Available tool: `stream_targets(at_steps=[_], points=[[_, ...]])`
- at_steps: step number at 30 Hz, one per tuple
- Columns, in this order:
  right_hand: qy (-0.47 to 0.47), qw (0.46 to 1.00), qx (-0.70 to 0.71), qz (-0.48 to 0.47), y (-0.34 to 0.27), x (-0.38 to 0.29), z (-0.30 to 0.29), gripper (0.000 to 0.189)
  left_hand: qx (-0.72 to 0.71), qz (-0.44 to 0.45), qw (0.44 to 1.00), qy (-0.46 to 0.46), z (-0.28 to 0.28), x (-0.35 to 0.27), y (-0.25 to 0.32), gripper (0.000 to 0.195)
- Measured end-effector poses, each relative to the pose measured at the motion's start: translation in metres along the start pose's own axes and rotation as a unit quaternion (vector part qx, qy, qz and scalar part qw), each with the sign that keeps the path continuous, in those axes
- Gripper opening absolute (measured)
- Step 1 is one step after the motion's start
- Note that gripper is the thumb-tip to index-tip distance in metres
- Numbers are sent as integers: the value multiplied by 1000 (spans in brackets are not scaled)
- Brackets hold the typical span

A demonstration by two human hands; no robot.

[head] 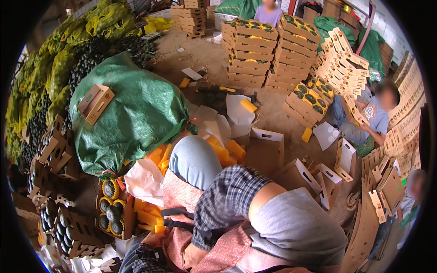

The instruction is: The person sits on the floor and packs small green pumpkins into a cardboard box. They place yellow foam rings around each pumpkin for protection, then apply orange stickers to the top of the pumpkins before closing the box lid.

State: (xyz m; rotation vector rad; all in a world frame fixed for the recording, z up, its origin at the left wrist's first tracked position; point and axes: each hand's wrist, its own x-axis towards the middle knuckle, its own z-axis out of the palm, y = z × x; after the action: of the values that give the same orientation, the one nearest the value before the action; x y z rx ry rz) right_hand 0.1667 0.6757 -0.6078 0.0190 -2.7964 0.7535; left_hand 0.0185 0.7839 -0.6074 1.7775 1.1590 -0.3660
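Note:
My left hand (155, 238), in a plaid sleeve at the bottom, is closed around a yellow foam net sleeve (159, 228). To its right, my right hand (194, 256) is low over the pink patterned apron (222, 252); its fingers are largely hidden. Left of my left hand is an open cardboard box (128, 218) of dark green round fruits (113, 214), several in yellow foam nets. More yellow foam nets (148, 217) lie loose just above my left hand, below crumpled white paper (145, 181).
A large green woven sack (126, 102) bears a small cardboard box (95, 104). Empty cardboard boxes (264, 146) lie beyond my knees. Filled boxes stand stacked (252, 51) behind. One person (379, 116) sits at right holding a box; others are at the far right and back.

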Motion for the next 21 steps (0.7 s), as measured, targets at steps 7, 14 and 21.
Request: stream_targets(at_steps=[7, 14, 21], points=[[304, 923, 195, -131, -81, -51, -164, 22, -13, 4, 1000, 10, 2, 12, 5, 25], [247, 811, 530, 8, -76, -43, -197, 18, -35, 25, 997, 64, -10, 17, 16, 26], [395, 825, 347, 206, -10, -66, -197, 32, -297, 115, 906, 277, -68, -25, 39, 26]])
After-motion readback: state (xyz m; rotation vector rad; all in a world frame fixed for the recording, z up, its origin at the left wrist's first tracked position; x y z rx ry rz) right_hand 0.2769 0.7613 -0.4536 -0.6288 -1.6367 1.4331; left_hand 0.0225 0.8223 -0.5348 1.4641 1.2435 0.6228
